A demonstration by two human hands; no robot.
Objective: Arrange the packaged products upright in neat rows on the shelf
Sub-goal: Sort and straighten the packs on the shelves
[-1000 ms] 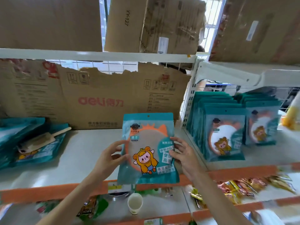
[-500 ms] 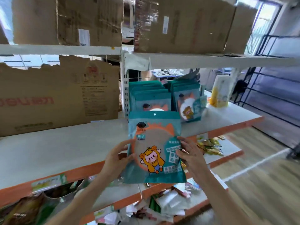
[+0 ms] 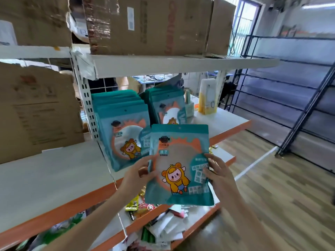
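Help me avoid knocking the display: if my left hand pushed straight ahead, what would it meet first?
Probably the front pouch of the left row, standing just beyond the left hand; depth is unclear.

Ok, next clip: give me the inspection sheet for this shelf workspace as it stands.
Surface: white shelf with orange front edge.
Job's things: teal packet held upright in front of the shelf; two upright rows, left row and right row, stand on it.
Clutter: yellow-white pack at the back; loose packets on the lower shelf.
Hands: left hand and right hand grip the packet's sides.
Cables: nothing seen.
Surroundings: cardboard boxes above, black rack right, wood floor.
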